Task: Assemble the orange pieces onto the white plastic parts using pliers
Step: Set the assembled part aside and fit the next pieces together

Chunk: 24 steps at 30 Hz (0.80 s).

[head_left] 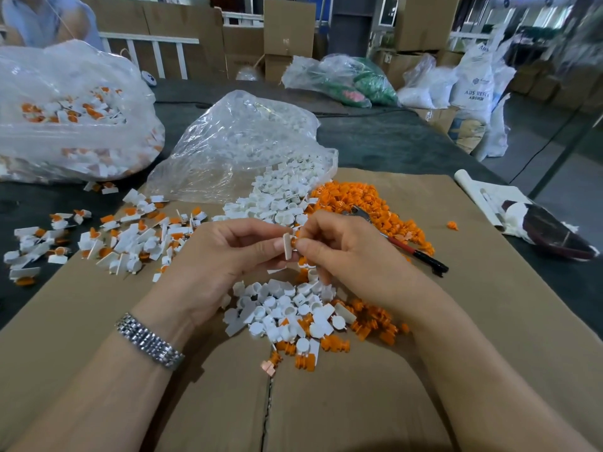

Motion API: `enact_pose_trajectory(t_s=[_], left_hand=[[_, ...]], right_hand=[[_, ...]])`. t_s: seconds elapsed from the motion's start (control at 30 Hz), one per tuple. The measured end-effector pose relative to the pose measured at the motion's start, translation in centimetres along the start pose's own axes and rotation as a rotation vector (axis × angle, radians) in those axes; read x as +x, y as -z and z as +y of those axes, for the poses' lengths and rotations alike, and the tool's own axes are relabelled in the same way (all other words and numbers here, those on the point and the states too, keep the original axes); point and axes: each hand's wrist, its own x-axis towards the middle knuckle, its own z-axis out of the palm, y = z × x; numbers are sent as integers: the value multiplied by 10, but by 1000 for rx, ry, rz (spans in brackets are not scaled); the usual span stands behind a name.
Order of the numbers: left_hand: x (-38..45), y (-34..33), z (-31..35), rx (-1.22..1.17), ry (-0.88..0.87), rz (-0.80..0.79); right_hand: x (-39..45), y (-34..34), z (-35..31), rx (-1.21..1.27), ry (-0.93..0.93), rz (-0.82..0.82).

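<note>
Orange piece (294, 243) and white plastic part (287, 245) meet right between the two hands, above the cardboard sheet (456, 321) on the table (391, 138). Left hand (228, 252) pinches the white part with its fingers (261, 247) curled round it, right hand (336, 252) pinches the orange bit against it. Pliers (401, 244) lie just behind the right hand, on the edge of the orange pile (359, 200). Loose white parts (284, 308) sit below the hands, finished ones (130, 236) off to the left, and an open clear bag (238, 148) behind.
</note>
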Motion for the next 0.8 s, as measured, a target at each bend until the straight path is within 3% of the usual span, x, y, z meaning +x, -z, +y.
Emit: enact_pose_trajectory(t_s=[0.1, 0.27, 0.37, 0.67, 0.8], left_hand=[[0, -1, 0, 60, -3, -10], [4, -1, 0, -304, 101, -1], [5, 0, -1, -389, 117, -5], [4, -1, 0, -391, 101, -33], [2, -2, 2, -344, 101, -18]], right_hand=[[0, -1, 0, -29, 8, 21], [1, -7, -2, 149, 63, 94], [1, -8, -2, 178, 118, 124], [2, -6, 0, 174, 200, 180], [3, -7, 2, 59, 254, 229]])
